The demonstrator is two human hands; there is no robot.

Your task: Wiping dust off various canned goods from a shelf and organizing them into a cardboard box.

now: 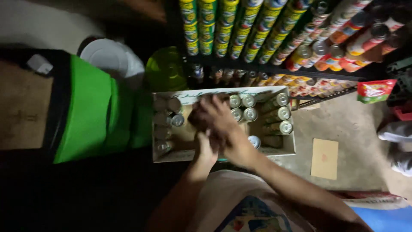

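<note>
Item: left hand and right hand, blurred, both over the cardboard box on the floor; whether either grip closes on a can cannot be told. Tin cans lie packed on their sides inside. Beyond: shelves of stacked cans.

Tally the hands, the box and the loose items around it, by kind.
Hands: 2, left hand and right hand
Cardboard box: 1
Flat cardboard piece: 1
Red packet: 1
White round lid: 1
Green round dish: 1
Total: 7
</note>
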